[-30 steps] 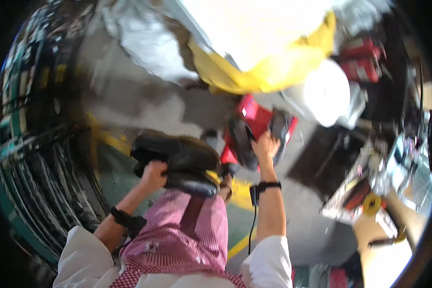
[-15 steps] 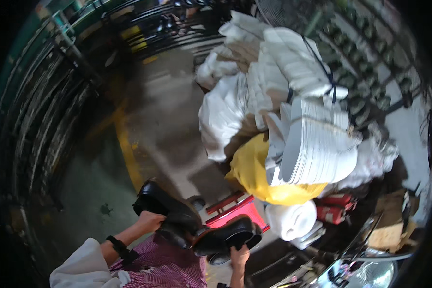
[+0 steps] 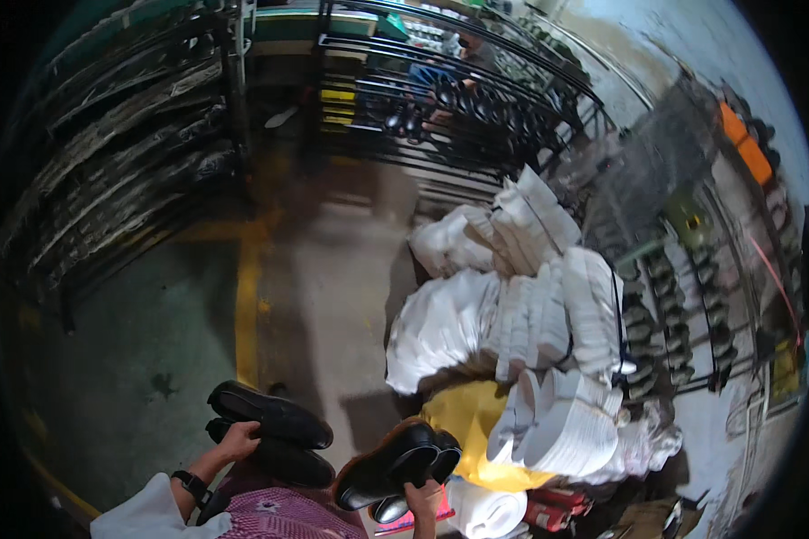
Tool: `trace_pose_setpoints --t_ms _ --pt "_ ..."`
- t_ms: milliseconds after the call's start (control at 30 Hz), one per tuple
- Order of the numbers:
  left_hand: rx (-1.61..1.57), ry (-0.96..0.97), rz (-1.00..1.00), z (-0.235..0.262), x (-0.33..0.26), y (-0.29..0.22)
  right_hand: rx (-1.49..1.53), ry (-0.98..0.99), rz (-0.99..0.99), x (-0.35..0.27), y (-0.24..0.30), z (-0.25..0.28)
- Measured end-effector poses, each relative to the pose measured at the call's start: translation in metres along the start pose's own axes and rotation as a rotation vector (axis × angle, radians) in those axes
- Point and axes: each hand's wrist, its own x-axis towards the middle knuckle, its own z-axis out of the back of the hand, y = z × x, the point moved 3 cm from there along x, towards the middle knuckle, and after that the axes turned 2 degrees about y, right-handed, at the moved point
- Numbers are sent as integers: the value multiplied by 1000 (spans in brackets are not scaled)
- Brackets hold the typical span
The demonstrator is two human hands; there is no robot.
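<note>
1. A concrete floor (image 3: 333,296) with a yellow painted line (image 3: 247,305) filled most of the view, and dark metal racks (image 3: 108,180) curved along the left and far sides.
2. A large heap of white bundles (image 3: 503,305), stacked and tied, lay to the right; I could not tell what was inside them.
3. A yellow sack (image 3: 463,422) sat under the near end of that heap, with white stacked pieces resting on it.
4. The left hand (image 3: 236,442) was closed around two black shoes (image 3: 274,431), one lying on top of the other, low in the view just above the person's chest.
5. The right hand (image 3: 424,497) gripped another pair of black shoes (image 3: 397,463) from beneath, toes pointing left and down, just beside the yellow sack.
6. Judging from this, carrying went best with each pair pinched firmly together and held level, so the upper shoe did not slide off.
</note>
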Motion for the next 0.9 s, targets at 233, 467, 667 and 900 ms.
trace_pose_setpoints --t_ms 233,467,667,900 --pt "-709 -131 54 111 70 -33 -53 -16 38 89 135 -22" --pt "-1396 -307 59 207 158 -35 109 -7 84 155 236 -1" --pt "-1449 -540 132 240 238 -70 349 -116 195 236 277 28" --pt "-382 -668 297 286 342 -142 49 -78 161 387 316 70"
